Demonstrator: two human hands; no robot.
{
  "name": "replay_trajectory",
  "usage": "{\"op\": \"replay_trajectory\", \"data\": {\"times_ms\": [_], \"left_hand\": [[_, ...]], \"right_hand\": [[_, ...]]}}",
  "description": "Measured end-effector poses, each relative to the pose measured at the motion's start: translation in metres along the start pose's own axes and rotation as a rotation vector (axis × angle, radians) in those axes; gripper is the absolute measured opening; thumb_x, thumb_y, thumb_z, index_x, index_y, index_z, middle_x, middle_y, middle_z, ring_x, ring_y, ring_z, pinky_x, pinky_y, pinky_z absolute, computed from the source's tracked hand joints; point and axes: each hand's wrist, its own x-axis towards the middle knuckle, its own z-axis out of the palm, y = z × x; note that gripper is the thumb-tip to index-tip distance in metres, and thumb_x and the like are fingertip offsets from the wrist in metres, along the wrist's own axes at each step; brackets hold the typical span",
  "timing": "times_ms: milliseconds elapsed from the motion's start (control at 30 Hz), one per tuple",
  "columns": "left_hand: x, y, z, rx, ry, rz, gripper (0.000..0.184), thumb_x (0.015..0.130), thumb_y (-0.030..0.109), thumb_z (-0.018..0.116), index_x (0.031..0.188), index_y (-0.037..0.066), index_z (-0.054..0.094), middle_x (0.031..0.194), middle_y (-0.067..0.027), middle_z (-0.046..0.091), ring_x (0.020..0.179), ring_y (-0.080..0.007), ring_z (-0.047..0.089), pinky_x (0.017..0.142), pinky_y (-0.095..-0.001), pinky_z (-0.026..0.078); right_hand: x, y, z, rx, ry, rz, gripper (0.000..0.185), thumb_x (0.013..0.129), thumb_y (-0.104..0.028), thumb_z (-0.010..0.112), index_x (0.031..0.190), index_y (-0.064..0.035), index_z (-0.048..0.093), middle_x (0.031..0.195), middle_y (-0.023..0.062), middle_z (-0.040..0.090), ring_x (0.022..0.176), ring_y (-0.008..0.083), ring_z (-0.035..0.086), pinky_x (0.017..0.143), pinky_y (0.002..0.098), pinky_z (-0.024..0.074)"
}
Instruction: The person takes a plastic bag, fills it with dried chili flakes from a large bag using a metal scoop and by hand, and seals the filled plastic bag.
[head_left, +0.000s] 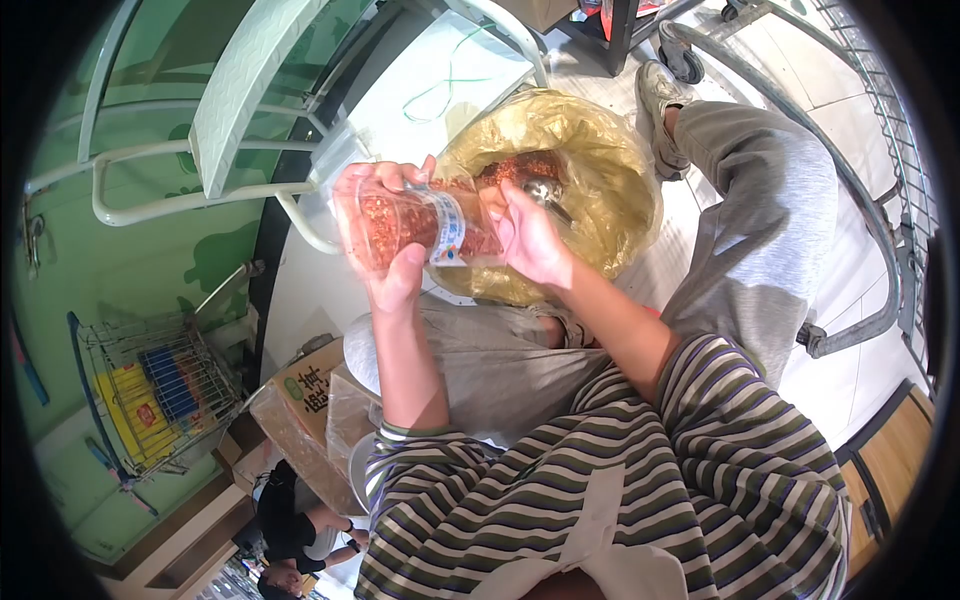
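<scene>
A transparent packet of red flakes (pixel 405 215) lies nearly on its side between a seated person's two hands, above the near-left edge of a yellow plastic bag (pixel 612 220). The left hand (pixel 392 285) grasps the fuller end, thumb on the near side and fingers curled over the far side, a grip that appears to carry most of the weight. The right hand (pixel 535 240) pinches the other end, seemingly to steady the loose film; whether that end is sealed cannot be told. The blue-and-white label (pixel 449 228) faces up, uncovered between the hands. Held over the bag's rim, the packet is probably placed so that any spill would land inside, where more red flakes (pixel 518 167) lie beside a shiny metal utensil (pixel 543 190). The bag stands between the person's legs, within easy reach. Beyond it, green string (pixel 452 80) rests on a white surface (pixel 400 75); a cardboard box (pixel 300 395) sits near the left knee.
</scene>
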Motion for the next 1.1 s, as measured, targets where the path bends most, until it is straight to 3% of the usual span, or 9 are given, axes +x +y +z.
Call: {"op": "replay_trajectory", "data": {"times_ms": [33, 67, 167, 200, 233, 300, 600, 833, 1100], "left_hand": [[-0.001, 0.002, 0.000, -0.007, -0.048, -0.012, 0.084, 0.068, 0.025, 0.082, 0.135, 0.006, 0.034, 0.108, -0.0100, 0.046, 0.107, -0.0257, 0.050, 0.110, -0.0521, 0.036], [-0.002, 0.004, 0.001, 0.002, -0.071, -0.047, 0.085, 0.067, 0.025, 0.081, 0.135, 0.005, 0.035, 0.109, -0.0105, 0.046, 0.107, -0.0265, 0.050, 0.112, -0.0513, 0.033], [-0.005, -0.002, 0.003, -0.042, -0.117, -0.069, 0.084, 0.066, 0.022, 0.080, 0.135, 0.004, 0.035, 0.109, -0.0106, 0.046, 0.107, -0.0266, 0.051, 0.112, -0.0504, 0.032], [-0.005, -0.002, 0.002, -0.019, -0.129, -0.060, 0.085, 0.065, 0.021, 0.080, 0.135, 0.004, 0.034, 0.109, -0.0107, 0.045, 0.108, -0.0263, 0.050, 0.112, -0.0502, 0.030], [-0.005, -0.002, 0.002, -0.018, -0.129, -0.059, 0.085, 0.065, 0.021, 0.080, 0.135, 0.004, 0.034, 0.109, -0.0107, 0.045, 0.108, -0.0263, 0.050, 0.112, -0.0502, 0.030], [-0.007, -0.005, 0.003, 0.036, -0.133, -0.041, 0.086, 0.065, 0.022, 0.080, 0.135, 0.005, 0.032, 0.110, -0.0106, 0.044, 0.108, -0.0260, 0.049, 0.113, -0.0499, 0.029], [-0.012, -0.005, 0.001, 0.227, -0.105, 0.013, 0.089, 0.066, 0.026, 0.079, 0.136, 0.001, 0.029, 0.113, -0.0100, 0.042, 0.108, -0.0230, 0.046, 0.115, -0.0493, 0.027], [-0.014, -0.003, 0.003, 0.253, -0.125, 0.002, 0.092, 0.064, 0.026, 0.080, 0.136, 0.000, 0.029, 0.117, -0.0109, 0.043, 0.111, -0.0225, 0.046, 0.111, -0.0455, 0.032], [-0.011, -0.007, 0.009, 0.224, -0.113, 0.030, 0.101, 0.061, 0.028, 0.084, 0.142, -0.001, 0.031, 0.118, -0.0148, 0.050, 0.118, -0.0310, 0.052, 0.104, -0.0449, 0.040]], "right_hand": [[0.003, -0.007, 0.001, 0.046, -0.030, 0.050, 0.034, 0.105, -0.037, 0.040, 0.104, -0.0063, 0.056, 0.089, 0.0045, 0.062, 0.073, 0.0132, 0.057, 0.071, 0.0280, 0.0506], [0.004, -0.015, -0.009, 0.105, -0.324, 0.089, 0.032, 0.105, -0.032, 0.043, 0.113, -0.0040, 0.057, 0.101, 0.0087, 0.067, 0.082, 0.0131, 0.063, 0.072, 0.0293, 0.0527], [0.009, -0.012, 0.001, 0.032, -0.135, 0.055, 0.028, 0.101, -0.031, 0.052, 0.111, -0.0060, 0.059, 0.108, 0.0085, 0.065, 0.095, 0.0175, 0.065, 0.083, 0.0334, 0.0569], [0.008, -0.013, 0.002, 0.053, -0.150, 0.033, 0.022, 0.099, -0.025, 0.056, 0.111, -0.0064, 0.058, 0.111, 0.0087, 0.064, 0.098, 0.0173, 0.064, 0.085, 0.0354, 0.0564], [0.008, -0.012, 0.004, 0.052, -0.150, 0.033, 0.022, 0.099, -0.025, 0.056, 0.111, -0.0064, 0.058, 0.111, 0.0087, 0.064, 0.098, 0.0173, 0.064, 0.085, 0.0354, 0.0564], [0.006, -0.008, 0.009, 0.196, -0.116, -0.021, 0.012, 0.101, -0.015, 0.051, 0.104, -0.0061, 0.057, 0.096, 0.0046, 0.065, 0.084, 0.0140, 0.066, 0.074, 0.0274, 0.0562], [0.016, 0.007, 0.016, 0.224, 0.060, 0.069, 0.004, 0.099, -0.014, 0.054, 0.098, -0.0111, 0.056, 0.085, 0.0014, 0.063, 0.077, 0.0122, 0.061, 0.067, 0.0269, 0.0527], [0.010, 0.007, 0.025, 0.217, 0.070, 0.067, 0.009, 0.100, -0.019, 0.055, 0.098, -0.0099, 0.054, 0.089, 0.0041, 0.062, 0.078, 0.0145, 0.061, 0.070, 0.0318, 0.0526], [0.009, 0.008, 0.019, 0.243, -0.010, 0.003, 0.011, 0.102, -0.019, 0.050, 0.103, -0.0090, 0.055, 0.093, 0.0047, 0.062, 0.083, 0.0155, 0.062, 0.072, 0.0322, 0.0538]]}}
